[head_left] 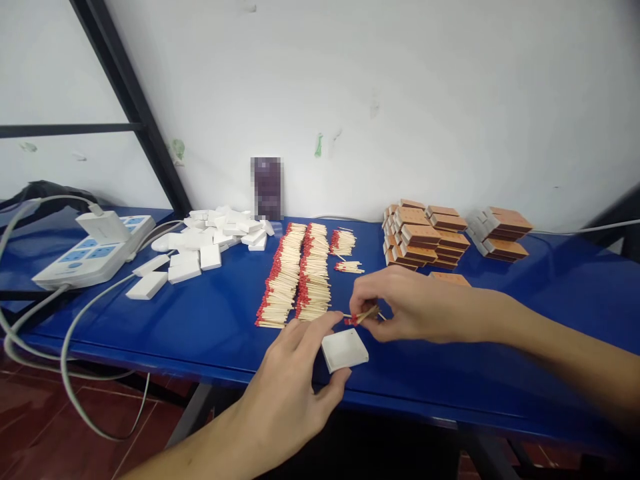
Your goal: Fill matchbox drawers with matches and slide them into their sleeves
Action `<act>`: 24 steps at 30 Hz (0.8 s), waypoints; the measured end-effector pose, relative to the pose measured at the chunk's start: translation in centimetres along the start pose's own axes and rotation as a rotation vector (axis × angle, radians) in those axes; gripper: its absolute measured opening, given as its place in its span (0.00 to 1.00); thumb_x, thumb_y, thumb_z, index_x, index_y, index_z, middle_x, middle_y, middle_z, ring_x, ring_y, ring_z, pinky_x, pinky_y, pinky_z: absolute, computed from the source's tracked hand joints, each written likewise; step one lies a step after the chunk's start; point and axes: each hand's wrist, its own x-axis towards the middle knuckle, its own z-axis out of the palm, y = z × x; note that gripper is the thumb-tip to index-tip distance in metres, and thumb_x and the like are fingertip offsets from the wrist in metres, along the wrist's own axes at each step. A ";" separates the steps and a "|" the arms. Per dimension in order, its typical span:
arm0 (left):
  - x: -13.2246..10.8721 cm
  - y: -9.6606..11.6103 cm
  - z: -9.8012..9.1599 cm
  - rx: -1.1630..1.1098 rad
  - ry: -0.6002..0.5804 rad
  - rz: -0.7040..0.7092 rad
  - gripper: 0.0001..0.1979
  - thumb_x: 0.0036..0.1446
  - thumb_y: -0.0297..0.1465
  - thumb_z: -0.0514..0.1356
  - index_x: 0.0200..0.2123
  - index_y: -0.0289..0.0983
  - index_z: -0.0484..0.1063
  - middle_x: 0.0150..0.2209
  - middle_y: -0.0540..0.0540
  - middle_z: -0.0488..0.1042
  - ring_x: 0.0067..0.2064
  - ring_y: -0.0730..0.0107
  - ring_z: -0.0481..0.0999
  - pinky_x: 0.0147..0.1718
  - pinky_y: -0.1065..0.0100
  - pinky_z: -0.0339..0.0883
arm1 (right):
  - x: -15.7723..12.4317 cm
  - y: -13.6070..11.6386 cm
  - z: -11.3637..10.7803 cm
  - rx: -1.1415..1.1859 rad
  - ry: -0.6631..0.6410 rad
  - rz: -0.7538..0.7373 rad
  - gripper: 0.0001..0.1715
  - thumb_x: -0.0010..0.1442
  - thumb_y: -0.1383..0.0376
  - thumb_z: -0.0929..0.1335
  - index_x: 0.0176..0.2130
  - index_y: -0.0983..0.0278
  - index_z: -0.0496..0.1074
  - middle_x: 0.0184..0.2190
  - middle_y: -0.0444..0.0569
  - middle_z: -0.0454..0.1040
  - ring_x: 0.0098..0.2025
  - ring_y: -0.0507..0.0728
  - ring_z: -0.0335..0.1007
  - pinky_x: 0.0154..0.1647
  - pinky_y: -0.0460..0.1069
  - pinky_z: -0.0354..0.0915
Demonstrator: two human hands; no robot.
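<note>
My left hand (pixel 300 373) has its thumb and fingers around a small white matchbox tray (pixel 345 349) near the table's front edge. The tray's inside faces up and looks bare. Just above and to the right of it, my right hand (pixel 415 303) pinches a small bunch of matches (pixel 367 314), their red heads pointing left. Beyond my hands lie two long rows of matches, a left row (pixel 283 277) and a right row (pixel 315 273). Two smaller clusters lie right of them: a larger one (pixel 344 242) at the back and a little one (pixel 349 267) nearer.
White trays (pixel 215 233) are heaped at the back left, beside a power strip (pixel 95 257) with cables. Orange matchboxes (pixel 425 237) are stacked at the back right, more (pixel 505 233) farther right. A pixelated dark object (pixel 268 189) leans on the wall. The blue table (pixel 200 327) ends close to me.
</note>
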 end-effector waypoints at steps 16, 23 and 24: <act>0.1 -0.1 0.2 -0.021 0.040 0.056 0.28 0.58 0.24 0.64 0.59 0.42 0.59 0.49 0.44 0.73 0.47 0.62 0.75 0.47 0.59 0.73 | -0.5 -3.1 2.1 -0.050 -0.061 -0.207 0.11 0.66 0.70 0.64 0.41 0.62 0.76 0.39 0.48 0.77 0.42 0.55 0.71 0.42 0.49 0.65; 0.4 0.2 -0.1 -0.051 0.039 0.094 0.18 0.61 0.23 0.61 0.52 0.43 0.65 0.45 0.49 0.73 0.44 0.68 0.75 0.45 0.66 0.72 | -2.6 -0.2 -0.6 -0.134 0.192 -0.008 0.14 0.67 0.57 0.64 0.44 0.59 0.76 0.38 0.47 0.78 0.38 0.56 0.73 0.37 0.49 0.64; 0.4 0.2 0.0 -0.057 0.049 0.104 0.17 0.61 0.23 0.61 0.52 0.42 0.66 0.45 0.48 0.73 0.44 0.69 0.75 0.45 0.67 0.71 | -2.9 0.6 -0.7 -0.159 0.192 0.038 0.15 0.66 0.55 0.64 0.42 0.59 0.76 0.36 0.47 0.78 0.37 0.56 0.73 0.36 0.49 0.64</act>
